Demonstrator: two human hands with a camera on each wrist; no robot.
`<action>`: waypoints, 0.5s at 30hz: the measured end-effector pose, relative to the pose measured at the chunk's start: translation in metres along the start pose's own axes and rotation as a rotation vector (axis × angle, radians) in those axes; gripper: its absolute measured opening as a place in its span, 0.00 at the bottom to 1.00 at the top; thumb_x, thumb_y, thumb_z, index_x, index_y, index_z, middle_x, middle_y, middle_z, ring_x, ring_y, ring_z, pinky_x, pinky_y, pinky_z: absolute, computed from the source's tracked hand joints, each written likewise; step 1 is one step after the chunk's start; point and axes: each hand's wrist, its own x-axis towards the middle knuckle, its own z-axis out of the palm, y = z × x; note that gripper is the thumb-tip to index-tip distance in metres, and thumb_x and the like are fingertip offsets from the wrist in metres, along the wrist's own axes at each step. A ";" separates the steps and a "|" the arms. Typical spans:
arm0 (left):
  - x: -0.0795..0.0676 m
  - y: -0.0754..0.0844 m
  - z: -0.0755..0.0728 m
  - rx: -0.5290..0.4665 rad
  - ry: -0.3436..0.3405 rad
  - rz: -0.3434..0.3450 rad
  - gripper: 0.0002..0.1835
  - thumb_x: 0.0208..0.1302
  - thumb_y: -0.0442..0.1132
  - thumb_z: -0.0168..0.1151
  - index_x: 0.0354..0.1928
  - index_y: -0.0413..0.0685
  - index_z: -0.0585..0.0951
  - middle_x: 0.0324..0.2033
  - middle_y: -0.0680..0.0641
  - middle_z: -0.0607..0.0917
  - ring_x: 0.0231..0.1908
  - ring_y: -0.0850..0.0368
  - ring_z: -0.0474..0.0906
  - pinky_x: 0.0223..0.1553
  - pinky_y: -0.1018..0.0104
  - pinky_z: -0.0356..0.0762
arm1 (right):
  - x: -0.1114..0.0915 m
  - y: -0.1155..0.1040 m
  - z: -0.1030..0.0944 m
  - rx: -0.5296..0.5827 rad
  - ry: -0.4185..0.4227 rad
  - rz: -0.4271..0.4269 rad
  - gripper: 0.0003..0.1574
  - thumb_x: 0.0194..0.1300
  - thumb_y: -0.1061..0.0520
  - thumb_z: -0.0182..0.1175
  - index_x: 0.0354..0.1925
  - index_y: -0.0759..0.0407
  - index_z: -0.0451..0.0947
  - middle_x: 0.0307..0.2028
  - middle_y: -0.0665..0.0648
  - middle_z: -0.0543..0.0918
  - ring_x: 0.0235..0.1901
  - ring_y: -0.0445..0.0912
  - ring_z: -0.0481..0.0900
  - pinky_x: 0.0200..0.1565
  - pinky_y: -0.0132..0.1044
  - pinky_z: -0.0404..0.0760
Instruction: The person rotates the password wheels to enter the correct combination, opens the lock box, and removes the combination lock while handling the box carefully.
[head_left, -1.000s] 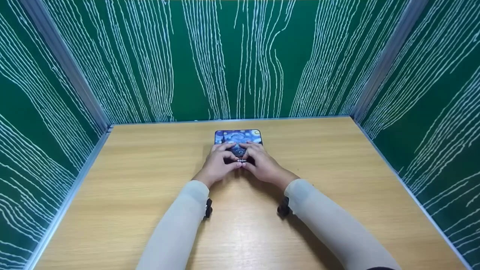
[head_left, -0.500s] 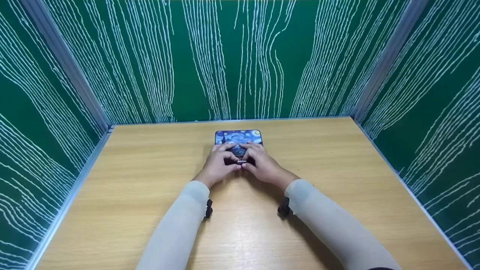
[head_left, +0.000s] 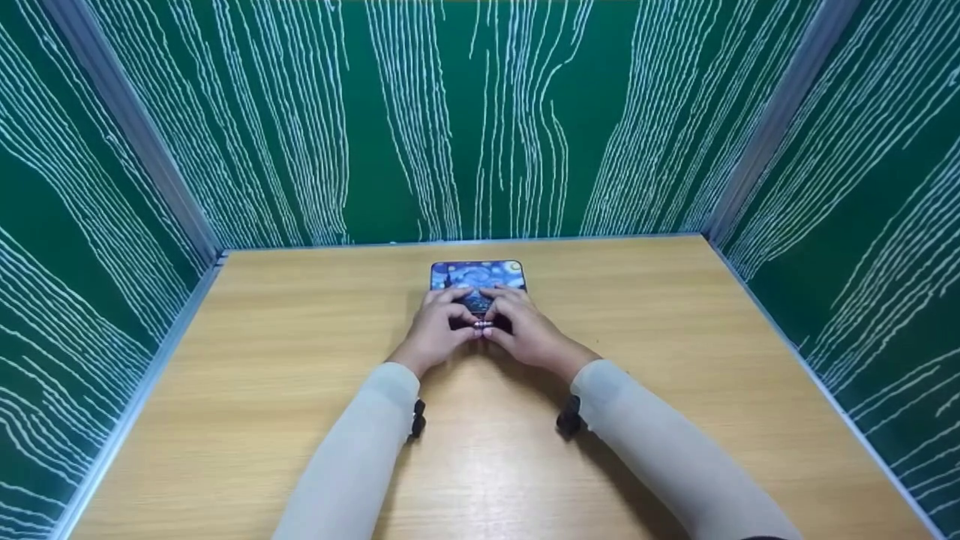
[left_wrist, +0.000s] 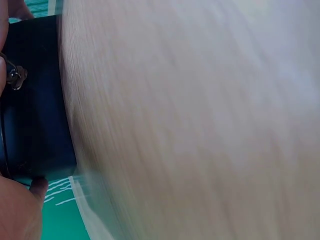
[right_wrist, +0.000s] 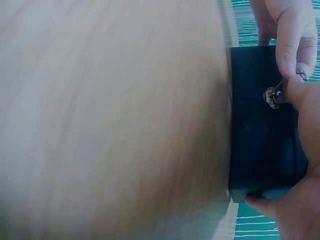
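Observation:
A dark box (head_left: 477, 274) with a blue painted swirling night sky on its lid sits on the table, its front toward me. My left hand (head_left: 436, 328) and right hand (head_left: 531, 331) lie on either side of its front, fingers reaching over the lid and along the sides. At the middle of the front, the thumbs and forefingers of both hands pinch a small metal clasp (right_wrist: 272, 97) with a wire loop. In the left wrist view the clasp (left_wrist: 17, 77) stands out from the plain dark front face (left_wrist: 37, 120). Hands cover the lid's near corners.
The light wood table (head_left: 262, 375) runs back to a green wall (head_left: 390, 165) with white wavy lines. Similar panels with metal frame posts (head_left: 776, 127) close in both sides. Dark wrist devices (head_left: 568, 418) sit at the sleeve cuffs.
The thumbs and forefingers shift slightly at the clasp, which shows a little lower between the fingertips. The box and both arms stay nearly where they were.

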 end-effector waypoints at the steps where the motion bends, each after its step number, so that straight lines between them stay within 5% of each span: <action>1: 0.000 0.000 0.000 -0.001 -0.002 -0.008 0.02 0.71 0.40 0.82 0.38 0.55 0.95 0.82 0.53 0.78 0.84 0.44 0.63 0.90 0.42 0.58 | 0.000 0.000 0.000 0.001 -0.008 0.007 0.08 0.81 0.54 0.70 0.51 0.51 0.80 0.86 0.56 0.71 0.89 0.66 0.57 0.87 0.72 0.57; 15: 0.000 0.001 0.000 -0.008 -0.016 -0.043 0.02 0.73 0.41 0.80 0.39 0.56 0.95 0.83 0.55 0.77 0.85 0.44 0.61 0.90 0.42 0.58 | 0.000 -0.003 -0.001 0.021 -0.023 0.050 0.08 0.82 0.51 0.69 0.53 0.48 0.81 0.87 0.54 0.70 0.90 0.64 0.55 0.88 0.72 0.55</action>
